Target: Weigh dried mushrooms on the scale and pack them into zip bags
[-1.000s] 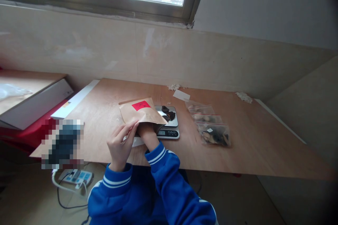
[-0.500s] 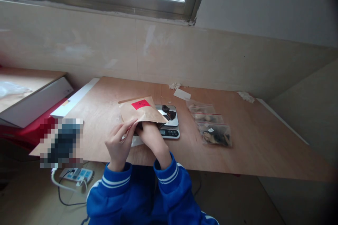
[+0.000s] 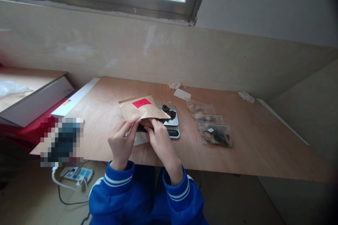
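Observation:
A kraft paper bag (image 3: pixel 126 110) with a red label lies on its side, its mouth turned toward me. My left hand (image 3: pixel 123 140) pinches the upper lip of the mouth between thumb and fingers. At the right part of that mouth my right hand (image 3: pixel 161 140) has its thumb and fingers closed on the bag's edge; the fingertips are partly hidden. The bag overlaps a kitchen scale (image 3: pixel 173 133), covering its left part and the display. Dark dried pieces (image 3: pixel 172 114) rest on the scale's plate. A clear plastic bag (image 3: pixel 141 139) lies partly under the paper bag.
Several zip bags of dried pieces (image 3: pixel 216 137) overlap right of the scale. A white card (image 3: pixel 182 94) and crumpled tissue (image 3: pixel 174 86) lie toward the wall. More tissue (image 3: pixel 246 96) is at the far right. A pixelated dark device (image 3: pixel 63 142) and power strip (image 3: pixel 77 174) are at left.
My right hand has drawn back out of the paper bag toward me, and its fingers are now at the mouth. The bag and left hand shifted slightly right.

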The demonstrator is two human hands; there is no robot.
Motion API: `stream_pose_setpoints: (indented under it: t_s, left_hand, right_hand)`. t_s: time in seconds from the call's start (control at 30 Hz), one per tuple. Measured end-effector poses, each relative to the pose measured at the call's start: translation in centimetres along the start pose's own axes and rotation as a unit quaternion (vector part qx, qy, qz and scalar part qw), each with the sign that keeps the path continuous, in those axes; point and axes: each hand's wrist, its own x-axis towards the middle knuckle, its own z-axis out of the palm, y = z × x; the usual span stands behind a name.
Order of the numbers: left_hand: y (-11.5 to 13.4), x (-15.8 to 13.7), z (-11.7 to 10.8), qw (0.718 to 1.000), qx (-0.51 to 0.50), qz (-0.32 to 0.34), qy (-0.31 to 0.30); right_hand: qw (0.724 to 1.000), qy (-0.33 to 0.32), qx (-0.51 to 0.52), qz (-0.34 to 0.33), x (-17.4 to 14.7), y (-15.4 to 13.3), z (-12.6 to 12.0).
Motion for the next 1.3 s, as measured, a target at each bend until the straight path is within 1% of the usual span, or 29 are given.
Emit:
stream_pose_setpoints:
  t_s: [0.1, 0.27, 0.33, 0.43, 0.53, 0.63, 0.73, 0.8, 0.83, 0.9, 0.97, 1.03, 1.13, 1.2, 1.3]
  left_hand:
    - [0.0, 0.1, 0.1, 1.000, -0.004, -0.007, 0.002]
    - [0.1, 0.1, 0.2, 1.000, -0.002, -0.005, -0.001]
    - [0.1, 0.1, 0.2, 1.000, 0.001, -0.003, 0.002]
    - [-0.1, 0.3, 0.1, 1.000, 0.007, -0.005, 0.003]
    - [-0.5, 0.6, -0.1, 1.000, 0.015, -0.013, 0.008]
    - [-0.9, 0.8, -0.4, 0.999, 0.023, -0.023, 0.022]
    - [-1.2, 1.0, -0.6, 0.999, 0.029, -0.032, 0.027]
    - [-1.2, 1.1, -0.7, 0.998, 0.036, -0.032, 0.029]
    - [-1.2, 1.1, -0.7, 0.998, 0.039, -0.032, 0.030]
    - [-1.2, 1.2, -0.8, 0.998, 0.043, -0.031, 0.030]
    - [-1.2, 1.3, -0.9, 0.998, 0.044, -0.030, 0.028]
    - [-1.3, 1.3, -0.9, 0.998, 0.043, -0.031, 0.027]
    - [-1.4, 1.3, -1.0, 0.998, 0.038, -0.032, 0.029]
    - [-1.4, 1.3, -1.0, 0.998, 0.037, -0.031, 0.029]
    - [-1.5, 1.3, -1.0, 0.998, 0.038, -0.030, 0.030]
  right_hand:
    - [1.000, -0.002, 0.007, -0.013, -0.5, 0.1, -0.6]
    - [0.999, -0.018, 0.045, -0.001, -1.1, 0.0, -1.7]
    - [0.996, -0.025, 0.083, -0.004, -1.3, 0.0, -2.4]
    - [0.984, -0.041, 0.173, -0.001, -2.1, 0.5, -3.8]
    - [0.963, -0.054, 0.263, 0.017, -3.3, 1.7, -5.7]
    - [0.949, -0.062, 0.307, 0.019, -4.4, 3.5, -7.2]
    - [0.952, -0.021, 0.304, 0.038, -4.5, 5.5, -7.3]
    - [0.960, 0.017, 0.272, 0.063, -4.0, 6.7, -6.5]
    - [0.968, 0.032, 0.239, 0.073, -3.5, 7.1, -5.8]
    - [0.987, 0.060, 0.133, 0.074, -2.5, 7.7, -4.2]
    - [0.995, 0.088, 0.009, 0.051, -1.6, 7.8, -2.5]
    - [0.990, 0.104, -0.092, 0.026, -0.8, 7.7, -0.9]
    - [0.975, 0.107, -0.195, 0.021, 0.1, 7.7, 0.9]
    - [0.965, 0.119, -0.234, 0.026, 0.6, 8.0, 1.5]
    - [0.956, 0.168, -0.237, 0.032, 1.1, 8.1, 1.4]
